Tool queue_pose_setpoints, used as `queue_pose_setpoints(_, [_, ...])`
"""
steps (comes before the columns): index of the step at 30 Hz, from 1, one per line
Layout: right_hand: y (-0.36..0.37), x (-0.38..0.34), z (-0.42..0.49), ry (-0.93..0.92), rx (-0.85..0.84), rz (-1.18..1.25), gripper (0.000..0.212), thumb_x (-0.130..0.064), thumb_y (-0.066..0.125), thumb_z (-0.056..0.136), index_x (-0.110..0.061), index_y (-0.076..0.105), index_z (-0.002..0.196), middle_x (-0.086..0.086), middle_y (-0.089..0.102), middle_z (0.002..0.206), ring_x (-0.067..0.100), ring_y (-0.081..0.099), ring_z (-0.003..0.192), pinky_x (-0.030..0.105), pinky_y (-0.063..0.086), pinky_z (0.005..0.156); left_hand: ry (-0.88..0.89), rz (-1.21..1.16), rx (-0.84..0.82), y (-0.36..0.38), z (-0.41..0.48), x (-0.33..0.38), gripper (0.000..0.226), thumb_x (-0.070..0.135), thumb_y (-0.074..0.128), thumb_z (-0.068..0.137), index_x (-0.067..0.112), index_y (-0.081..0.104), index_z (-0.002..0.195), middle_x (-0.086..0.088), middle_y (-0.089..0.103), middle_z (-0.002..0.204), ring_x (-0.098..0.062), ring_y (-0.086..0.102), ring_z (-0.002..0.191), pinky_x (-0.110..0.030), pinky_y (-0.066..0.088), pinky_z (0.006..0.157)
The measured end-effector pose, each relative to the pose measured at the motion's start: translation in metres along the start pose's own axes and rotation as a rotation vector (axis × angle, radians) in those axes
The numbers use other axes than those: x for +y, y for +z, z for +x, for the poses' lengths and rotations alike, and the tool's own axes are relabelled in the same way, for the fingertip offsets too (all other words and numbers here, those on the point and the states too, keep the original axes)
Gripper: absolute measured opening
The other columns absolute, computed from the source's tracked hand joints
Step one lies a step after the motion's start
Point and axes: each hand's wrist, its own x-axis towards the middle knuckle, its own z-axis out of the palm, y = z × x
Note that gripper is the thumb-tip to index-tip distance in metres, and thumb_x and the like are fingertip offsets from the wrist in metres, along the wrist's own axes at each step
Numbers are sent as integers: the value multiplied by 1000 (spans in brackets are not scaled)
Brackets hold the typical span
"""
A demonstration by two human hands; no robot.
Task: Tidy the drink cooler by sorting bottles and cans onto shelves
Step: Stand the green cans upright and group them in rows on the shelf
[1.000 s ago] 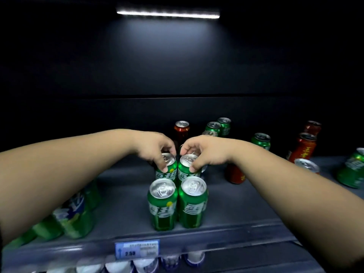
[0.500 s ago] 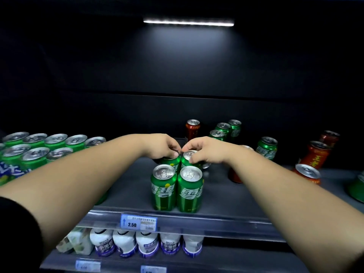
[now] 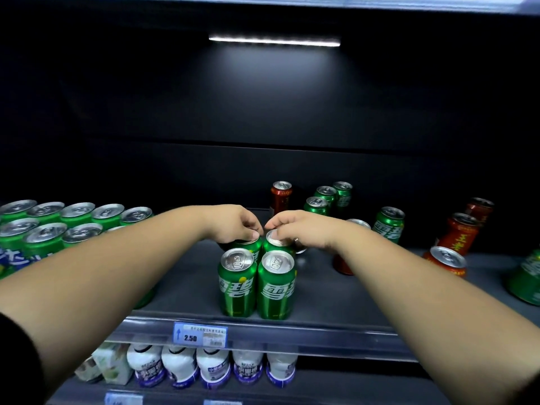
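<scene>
Bottles (image 3: 213, 366), white, stand in a row on the lower shelf, their tops cut off by the rail with the price tag (image 3: 200, 334). On the shelf (image 3: 336, 299) above, the front green cans (image 3: 276, 290) stand upright, labels forward. Behind them, the left hand (image 3: 233, 226) curls over the rear left can (image 3: 249, 248) and hides its lid. The right hand (image 3: 298, 229) pinches the rim of the rear right can (image 3: 276, 242). Both are upright. A red can (image 3: 281, 197) stands beyond.

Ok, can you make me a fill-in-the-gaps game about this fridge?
The two front cans are coloured ____. The price tag says ____. The white bottles stand one level ____ the cans. The left hand and right hand each hold a back can by its ____.
Missing words: green; 2.50; below; top.
</scene>
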Motion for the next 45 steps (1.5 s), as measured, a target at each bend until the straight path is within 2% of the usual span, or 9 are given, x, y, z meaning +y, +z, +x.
queue_pose_setpoints(6, [-8, 29, 5, -21, 321, 27, 38, -32, 80, 80, -20, 68, 113, -4, 68, 111, 18, 66, 104, 38, 54, 90, 11, -28, 111, -1, 8, -7, 15, 33, 62, 94, 26, 72, 103, 7, 73, 95, -14, 68, 94, -30, 54, 87])
queue_pose_setpoints(14, [-25, 51, 19, 22, 744, -59, 62, -22, 80, 74, -21, 57, 132, 3, 60, 131, 20, 57, 120, 25, 42, 96, 174, 274, 84, -21, 62, -4, 29, 37, 65, 90, 27, 67, 117, 9, 66, 115, -9, 60, 103, -26, 47, 93])
queue_pose_setpoints(19, [-17, 48, 40, 167, 851, -160, 79, -25, 76, 75, -26, 40, 145, 11, 40, 146, 33, 41, 134, 34, 36, 111, 245, 305, -43, -13, 110, 9, 49, 46, 72, 81, 25, 61, 123, 6, 64, 112, -15, 60, 103, -28, 49, 85])
queue_pose_setpoints(23, [-15, 54, 51, 246, 867, -107, 93, -22, 76, 77, -23, 22, 154, 16, 30, 150, 37, 39, 136, 36, 36, 111, 334, 277, -118, 4, 139, 19, 47, 49, 80, 72, 24, 60, 107, 7, 62, 96, -14, 60, 88, -18, 39, 63])
queue_pose_setpoints(27, [-16, 61, 56, 263, 866, -80, 92, -21, 73, 81, -22, 19, 156, 17, 33, 150, 35, 42, 135, 37, 39, 110, 370, 353, -157, 17, 159, 25, 64, 67, 74, 65, 22, 62, 108, -2, 68, 101, -21, 63, 89, -32, 49, 73])
queue_pose_setpoints(31, [-18, 61, 61, 290, 882, -91, 86, -20, 71, 85, -22, 21, 155, 15, 34, 148, 34, 44, 133, 35, 39, 109, 341, 495, -168, 16, 163, 29, 71, 59, 76, 68, 18, 55, 122, -9, 58, 110, -28, 59, 100, -33, 46, 75])
queue_pose_setpoints(37, [-17, 60, 67, 390, 863, -164, 70, -38, 76, 82, -18, 41, 138, 14, 37, 136, 36, 48, 125, 32, 40, 104, 232, 617, -271, 1, 155, 21, 63, 55, 68, 75, 18, 55, 124, -7, 60, 105, -23, 51, 86, -30, 41, 71])
queue_pose_setpoints(41, [-11, 60, 66, 346, 853, -94, 73, -38, 76, 83, -21, 38, 143, 13, 39, 140, 34, 48, 127, 32, 40, 103, 176, 559, -322, -2, 153, 7, 77, 60, 74, 71, 16, 52, 132, -5, 61, 127, -25, 59, 108, -29, 44, 83])
queue_pose_setpoints(45, [-9, 61, 63, 284, 822, -50, 78, -33, 77, 83, -23, 34, 147, 11, 44, 146, 31, 49, 128, 35, 42, 105, 34, 470, -414, -7, 153, -20, 92, 35, 94, 54, 17, 46, 131, -6, 62, 124, -30, 64, 108, -47, 55, 90])
